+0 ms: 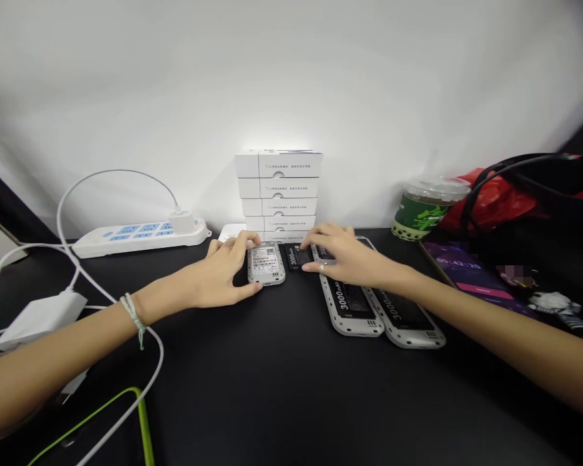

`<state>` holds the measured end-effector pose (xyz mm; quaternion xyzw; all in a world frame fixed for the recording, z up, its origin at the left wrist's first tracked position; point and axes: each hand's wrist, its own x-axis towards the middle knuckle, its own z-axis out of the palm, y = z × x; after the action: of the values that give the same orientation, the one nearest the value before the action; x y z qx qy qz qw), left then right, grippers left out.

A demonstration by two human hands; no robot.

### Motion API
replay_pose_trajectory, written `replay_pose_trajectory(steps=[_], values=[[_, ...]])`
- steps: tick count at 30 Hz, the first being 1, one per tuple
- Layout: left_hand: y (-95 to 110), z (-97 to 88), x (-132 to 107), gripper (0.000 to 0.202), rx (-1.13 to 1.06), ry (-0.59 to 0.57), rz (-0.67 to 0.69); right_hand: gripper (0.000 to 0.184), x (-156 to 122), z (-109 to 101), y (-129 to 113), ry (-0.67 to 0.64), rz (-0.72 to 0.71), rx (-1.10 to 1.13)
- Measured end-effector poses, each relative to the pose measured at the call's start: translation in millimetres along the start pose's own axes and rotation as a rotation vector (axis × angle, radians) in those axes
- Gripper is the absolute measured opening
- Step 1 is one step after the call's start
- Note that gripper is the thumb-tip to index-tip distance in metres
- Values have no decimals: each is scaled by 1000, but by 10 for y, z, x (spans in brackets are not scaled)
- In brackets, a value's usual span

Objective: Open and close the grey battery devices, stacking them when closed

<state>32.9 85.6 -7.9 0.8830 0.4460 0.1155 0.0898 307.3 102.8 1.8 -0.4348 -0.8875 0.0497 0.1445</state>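
My left hand [226, 268] grips the left side of a small white handheld device [266, 264], thumb at the near corner and fingers at the far one. The device's open back shows a printed label. Just right of it lies a black battery [296, 257] marked 3000mAh, flat on the table. The thumb and fingers of my right hand [337, 254] close on the battery's right end. Partly beneath my right hand and forearm are two similar white devices, a nearer one [357, 325] and another to its right [415, 338], each with a black battery in its back.
Several white boxes [279, 188] form a stack against the wall. At left are a power strip [140, 238], a white charger [41, 317], looping cables and a green-edged object [146, 427]. A drink cup [425, 210], a lit phone [471, 275] and a red bag [495, 204] occupy the right.
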Motion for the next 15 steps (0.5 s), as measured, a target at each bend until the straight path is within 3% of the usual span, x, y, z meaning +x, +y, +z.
replay_pose_trajectory(steps=[3, 6, 11, 15], values=[[-37, 13, 22, 52, 10, -12, 15, 51, -113, -194, 192, 38, 64, -4], [-63, 29, 32, 53, 20, -19, 15, 80, -144, -317, 404, -70, 189, 13], [-19, 12, -31, 65, 35, 3, -15, 100, -12, -245, 590, -153, 236, 126], [76, -51, -190, 75, 44, 29, -29, 104, 57, -177, 639, -49, 236, 252]])
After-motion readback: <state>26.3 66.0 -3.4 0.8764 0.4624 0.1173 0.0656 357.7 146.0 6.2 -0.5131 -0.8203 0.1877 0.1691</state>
